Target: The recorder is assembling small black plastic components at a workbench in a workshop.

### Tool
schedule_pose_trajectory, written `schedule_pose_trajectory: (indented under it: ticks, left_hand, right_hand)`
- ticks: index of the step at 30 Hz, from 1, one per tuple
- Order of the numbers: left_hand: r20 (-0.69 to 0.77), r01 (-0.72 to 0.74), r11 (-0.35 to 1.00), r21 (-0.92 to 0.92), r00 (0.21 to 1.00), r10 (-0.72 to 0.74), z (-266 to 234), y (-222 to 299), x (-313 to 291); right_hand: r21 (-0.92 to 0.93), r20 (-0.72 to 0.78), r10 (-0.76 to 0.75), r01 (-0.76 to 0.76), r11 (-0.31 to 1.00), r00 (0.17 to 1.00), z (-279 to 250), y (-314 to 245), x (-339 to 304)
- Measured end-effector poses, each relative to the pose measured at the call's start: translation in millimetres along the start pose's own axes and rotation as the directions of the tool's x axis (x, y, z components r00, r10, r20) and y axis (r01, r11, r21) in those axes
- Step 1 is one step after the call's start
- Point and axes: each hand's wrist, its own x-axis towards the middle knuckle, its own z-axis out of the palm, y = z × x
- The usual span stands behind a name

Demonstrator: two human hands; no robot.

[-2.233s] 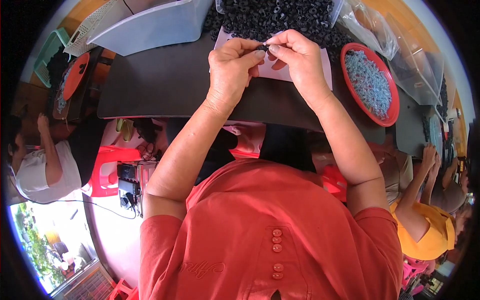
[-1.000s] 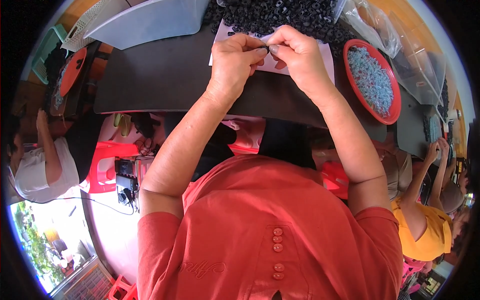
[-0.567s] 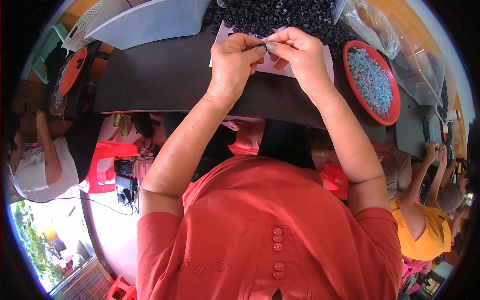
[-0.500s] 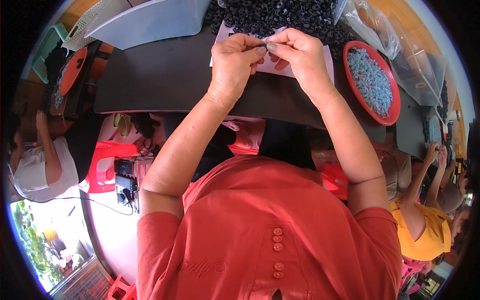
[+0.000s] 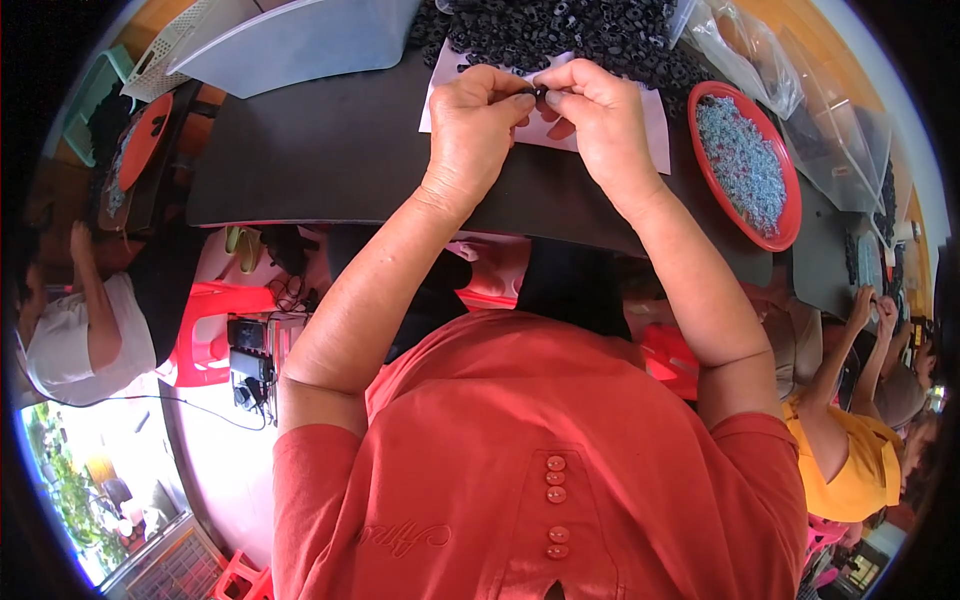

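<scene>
My left hand point(image 5: 474, 118) and my right hand point(image 5: 603, 112) meet over a white sheet point(image 5: 648, 135) at the table's far side. Between their pinched fingertips is a small black part point(image 5: 540, 91), mostly covered by thumbs and forefingers, so its exact shape is hidden. Both hands are closed on it. Just beyond them a large heap of small black plastic parts point(image 5: 560, 35) spreads over the far end of the sheet. To the right of my right hand lies a red plate point(image 5: 784, 205) filled with small pale-blue pieces point(image 5: 742, 160).
A translucent plastic bin point(image 5: 300, 50) stands at the far left of the dark table point(image 5: 300, 150). Clear bags point(image 5: 745, 55) and a clear box point(image 5: 840, 150) are at the far right. One person in white point(image 5: 90, 325) sits left, another in yellow point(image 5: 850, 455) right.
My fingertips have shifted slightly apart, so more of the black part shows between them. My right thumb has moved a little to the right.
</scene>
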Motion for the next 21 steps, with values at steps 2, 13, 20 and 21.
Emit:
schedule_pose_trajectory:
  ticks: [2, 13, 20, 21]
  left_hand:
    - [0.005, -0.012, 1.0, 0.02, 1.0, 0.011, 1.3, 0.7, 0.3]
    - [-0.04, -0.145, 0.982, 0.121, 0.988, 0.15, 5.5, 6.0, -7.3]
    - [0.043, 0.126, 0.944, -0.303, 0.992, -0.118, -2.1, 11.9, 0.3]
    - [0.048, 0.124, 0.946, -0.299, 0.992, -0.114, -3.8, 10.2, 1.3]
  right_hand:
    - [-0.023, -0.023, -0.011, 0.011, 1.0, 1.0, 1.9, 4.0, -0.1]
    - [-0.382, -0.099, -0.422, 0.357, 0.852, 0.901, 15.7, 5.4, -1.9]
    - [-0.086, -0.172, -0.286, 0.275, 0.958, 0.943, 11.0, 2.8, 0.9]
    - [-0.196, -0.128, -0.33, 0.302, 0.933, 0.935, 11.9, -0.4, -0.8]
